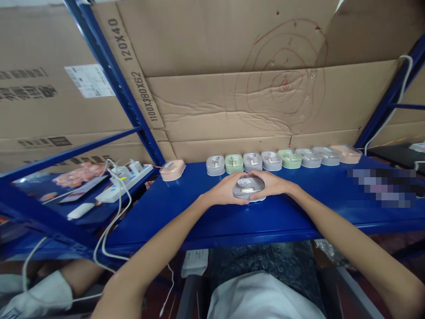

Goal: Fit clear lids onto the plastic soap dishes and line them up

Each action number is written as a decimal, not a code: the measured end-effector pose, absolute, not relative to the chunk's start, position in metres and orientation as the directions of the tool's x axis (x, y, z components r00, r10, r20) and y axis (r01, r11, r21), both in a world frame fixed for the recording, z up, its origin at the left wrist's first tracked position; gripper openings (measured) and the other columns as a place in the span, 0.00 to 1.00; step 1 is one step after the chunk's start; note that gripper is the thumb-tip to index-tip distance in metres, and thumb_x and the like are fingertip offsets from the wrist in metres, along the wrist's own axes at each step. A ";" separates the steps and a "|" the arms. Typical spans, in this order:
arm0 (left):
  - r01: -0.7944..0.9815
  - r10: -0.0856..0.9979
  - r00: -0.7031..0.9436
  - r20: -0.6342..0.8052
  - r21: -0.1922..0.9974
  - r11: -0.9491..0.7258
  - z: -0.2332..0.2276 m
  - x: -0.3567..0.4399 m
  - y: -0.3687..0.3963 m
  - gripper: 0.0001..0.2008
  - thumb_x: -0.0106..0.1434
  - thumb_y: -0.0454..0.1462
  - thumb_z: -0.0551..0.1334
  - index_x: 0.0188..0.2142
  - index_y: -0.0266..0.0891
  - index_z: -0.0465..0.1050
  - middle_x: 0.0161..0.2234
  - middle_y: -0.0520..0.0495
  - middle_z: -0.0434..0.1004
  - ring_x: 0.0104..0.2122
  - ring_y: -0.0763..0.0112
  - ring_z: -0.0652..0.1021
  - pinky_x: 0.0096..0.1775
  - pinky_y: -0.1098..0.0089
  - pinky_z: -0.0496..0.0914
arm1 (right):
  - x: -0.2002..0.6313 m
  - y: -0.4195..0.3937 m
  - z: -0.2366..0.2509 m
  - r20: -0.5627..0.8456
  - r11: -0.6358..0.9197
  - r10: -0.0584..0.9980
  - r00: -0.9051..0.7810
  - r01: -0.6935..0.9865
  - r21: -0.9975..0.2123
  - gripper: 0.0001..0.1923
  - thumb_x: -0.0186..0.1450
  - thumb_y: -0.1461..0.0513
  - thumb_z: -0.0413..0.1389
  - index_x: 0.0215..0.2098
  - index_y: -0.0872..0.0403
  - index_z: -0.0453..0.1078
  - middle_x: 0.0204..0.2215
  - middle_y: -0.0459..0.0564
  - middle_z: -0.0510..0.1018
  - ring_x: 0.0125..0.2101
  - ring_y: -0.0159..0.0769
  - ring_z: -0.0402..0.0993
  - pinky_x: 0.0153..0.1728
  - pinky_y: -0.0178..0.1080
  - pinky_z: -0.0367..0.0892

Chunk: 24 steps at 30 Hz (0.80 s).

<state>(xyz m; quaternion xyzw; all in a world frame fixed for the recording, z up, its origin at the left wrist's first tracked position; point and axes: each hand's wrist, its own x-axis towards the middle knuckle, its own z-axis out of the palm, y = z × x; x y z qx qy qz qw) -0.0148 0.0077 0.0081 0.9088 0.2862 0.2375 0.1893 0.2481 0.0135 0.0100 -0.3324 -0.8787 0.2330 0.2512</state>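
Observation:
A grey rounded box (pixel 248 188) with a glossy clear lid, a round white label and a pale capsule-shaped piece on its front is between my hands, just over the blue shelf. My left hand (pixel 226 189) wraps its left side, with fingers along the back and the thumb low at the front. From the right, my right hand (pixel 269 184) grips it, thumb pressed on the front near the pale piece. Behind my hands stands a row of similar boxes, among them a green box (pixel 234 164), a grey box (pixel 215 165) and a peach box (pixel 345 154).
A separate peach box (pixel 172 170) stands at the shelf's back left. Cardboard (pixel 212 102) walls the back between blue posts. White cables (pixel 114 212) hang past the left post, near a power strip (pixel 114 188). Another person's sleeve (pixel 49 290) shows at lower left. A blurred patch (pixel 381 188) covers something at right.

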 end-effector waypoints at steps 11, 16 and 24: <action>0.494 0.677 0.680 0.281 0.506 -0.707 0.020 -0.023 0.004 0.69 0.49 0.57 0.81 0.79 0.45 0.44 0.69 0.31 0.69 0.65 0.38 0.75 0.65 0.41 0.68 | 0.295 0.015 0.052 0.249 0.557 0.803 -0.541 0.533 -0.637 0.37 0.58 0.40 0.71 0.58 0.50 0.77 0.53 0.54 0.84 0.51 0.55 0.81 0.54 0.53 0.75; 0.543 0.653 0.728 0.209 0.405 -0.735 0.025 -0.030 0.010 0.48 0.53 0.56 0.79 0.68 0.43 0.68 0.66 0.35 0.74 0.65 0.40 0.74 0.67 0.44 0.66 | 0.338 0.017 0.067 0.049 0.421 0.877 -0.477 0.717 -0.555 0.41 0.56 0.39 0.71 0.61 0.50 0.77 0.58 0.57 0.82 0.57 0.60 0.78 0.59 0.55 0.74; 0.539 0.642 0.742 0.190 0.400 -0.741 0.031 -0.033 0.008 0.44 0.54 0.55 0.78 0.66 0.44 0.70 0.65 0.38 0.74 0.65 0.41 0.74 0.67 0.46 0.66 | 0.340 0.032 0.046 -0.158 0.389 0.861 -0.483 0.827 -0.405 0.50 0.48 0.45 0.75 0.67 0.48 0.74 0.58 0.57 0.82 0.57 0.62 0.80 0.59 0.53 0.76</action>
